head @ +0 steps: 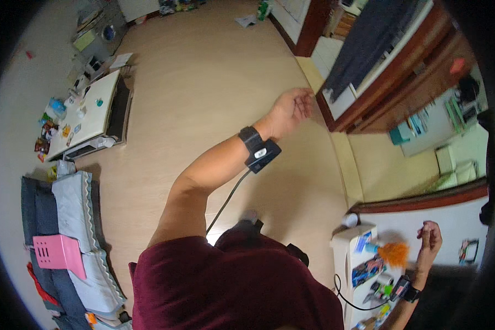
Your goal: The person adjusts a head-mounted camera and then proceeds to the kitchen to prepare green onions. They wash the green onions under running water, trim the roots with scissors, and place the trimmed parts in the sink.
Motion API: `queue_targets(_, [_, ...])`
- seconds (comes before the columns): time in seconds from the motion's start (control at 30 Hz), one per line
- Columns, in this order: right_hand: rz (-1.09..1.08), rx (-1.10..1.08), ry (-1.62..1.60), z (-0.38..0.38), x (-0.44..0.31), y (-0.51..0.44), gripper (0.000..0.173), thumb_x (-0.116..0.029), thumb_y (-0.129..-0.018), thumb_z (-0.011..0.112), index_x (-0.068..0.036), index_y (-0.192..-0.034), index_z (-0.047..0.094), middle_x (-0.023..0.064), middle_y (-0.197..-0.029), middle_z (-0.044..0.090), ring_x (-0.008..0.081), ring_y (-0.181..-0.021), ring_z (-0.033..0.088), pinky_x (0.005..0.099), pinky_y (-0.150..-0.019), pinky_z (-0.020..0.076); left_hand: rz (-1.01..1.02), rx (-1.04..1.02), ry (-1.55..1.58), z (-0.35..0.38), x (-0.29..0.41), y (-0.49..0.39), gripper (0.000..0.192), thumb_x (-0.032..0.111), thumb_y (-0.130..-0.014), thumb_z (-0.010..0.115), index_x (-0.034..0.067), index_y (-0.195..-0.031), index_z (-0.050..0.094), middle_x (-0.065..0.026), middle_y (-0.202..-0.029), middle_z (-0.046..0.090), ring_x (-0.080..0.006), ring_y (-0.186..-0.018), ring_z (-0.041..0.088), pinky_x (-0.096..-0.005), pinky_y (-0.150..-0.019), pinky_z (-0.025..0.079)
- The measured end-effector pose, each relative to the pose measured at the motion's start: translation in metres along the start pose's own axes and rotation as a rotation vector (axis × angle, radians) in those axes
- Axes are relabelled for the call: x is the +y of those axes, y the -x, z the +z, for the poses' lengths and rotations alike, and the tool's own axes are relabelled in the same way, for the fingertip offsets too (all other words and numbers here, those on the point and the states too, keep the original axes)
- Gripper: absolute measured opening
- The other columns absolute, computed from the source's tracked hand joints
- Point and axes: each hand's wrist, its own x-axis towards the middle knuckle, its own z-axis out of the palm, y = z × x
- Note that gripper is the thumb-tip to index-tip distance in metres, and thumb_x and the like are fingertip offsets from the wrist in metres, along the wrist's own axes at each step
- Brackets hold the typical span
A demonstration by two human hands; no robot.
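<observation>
My left hand (pixel 293 108) reaches out over the floor, close to the wooden door frame. Its fingers are loosely curled, slightly blurred, and I see nothing in them. A black strap with a small device (pixel 264 154) sits on that wrist, and a cable runs back from it. Off to the right, my right hand (pixel 431 237) is raised in front of the white wall, fingers half bent and holding nothing visible. Its wrist also bears a strapped device (pixel 402 288) with a cable. Nearest to this hand is an orange fluffy duster (pixel 394 253) on a white cabinet (pixel 342 264).
A sofa (pixel 72 214) with pale covers and a pink plastic stool (pixel 57 251) lies at left. Beyond it stands a cluttered white-topped table (pixel 97 103), with a washing machine (pixel 109 33) farther off. Doorways open at right, one with a dark curtain (pixel 367 45).
</observation>
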Motion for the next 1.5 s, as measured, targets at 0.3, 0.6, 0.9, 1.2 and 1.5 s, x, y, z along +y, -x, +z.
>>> queue_targets(0.3, [-0.549, -1.1, -0.184, 0.342, -0.122, -0.118, 0.02, -0.014, -0.091, 0.072, -0.002, -0.107, 0.069, 0.0111, -0.09, 0.07, 0.0158, -0.084, 0.068, 0.0307, -0.073, 0.0548, 0.414, 0.279, 0.211, -0.07, 0.144, -0.12, 0.017, 0.016, -0.099, 0.048, 0.005, -0.093, 0.058, -0.0012, -0.07, 0.052, -0.0144, -0.06, 0.046, -0.0299, -0.056, 0.043])
queue_targets(0.6, [-0.55, -2.079, -0.454, 0.452, -0.206, -0.168, 0.055, -0.032, -0.091, 0.075, -0.004, -0.134, 0.057, 0.009, -0.115, 0.067, 0.0163, -0.087, 0.065, 0.0339, -0.08, 0.0554, 0.532, 0.309, -0.565, -0.022, 0.216, -0.2, 0.019, 0.015, -0.1, 0.052, 0.003, -0.096, 0.064, -0.0015, -0.068, 0.055, -0.013, -0.057, 0.05, -0.0298, -0.053, 0.045])
queue_targets(0.9, [-0.413, -2.658, -0.578, 0.481, -0.184, -0.241, 0.055, -0.03, -0.102, 0.059, -0.01, -0.15, 0.04, 0.0172, -0.135, 0.059, 0.0154, -0.089, 0.066, 0.03, -0.079, 0.0547, 0.706, 0.51, -1.313, -0.041, 0.293, -0.22, 0.023, 0.022, -0.097, 0.064, 0.001, -0.095, 0.074, -0.0061, -0.072, 0.065, -0.0155, -0.063, 0.061, -0.0336, -0.063, 0.057])
queue_targets(1.2, [-0.543, -2.95, -0.552, 0.527, -0.228, -0.242, 0.034, -0.026, -0.1, 0.06, -0.004, -0.126, 0.056, 0.0103, -0.114, 0.068, 0.0141, -0.093, 0.064, 0.0324, -0.086, 0.0542, 0.249, 0.367, -1.045, -0.101, 0.384, -0.18, 0.036, 0.021, -0.092, 0.067, 0.006, -0.063, 0.052, -0.0091, -0.059, 0.052, -0.0212, -0.052, 0.051, -0.0362, -0.058, 0.045])
queue_targets(1.5, [-0.549, -2.241, -0.254, 0.65, -0.231, -0.244, 0.032, -0.026, -0.097, 0.057, 0.003, -0.092, 0.069, 0.0114, -0.079, 0.07, 0.0172, -0.072, 0.071, 0.0308, -0.064, 0.0579, -0.141, 0.732, -1.373, -0.188, 0.301, -0.017, 0.026, 0.021, -0.097, 0.059, 0.005, -0.078, 0.059, -0.0044, -0.069, 0.053, -0.0163, -0.064, 0.05, -0.0339, -0.063, 0.047])
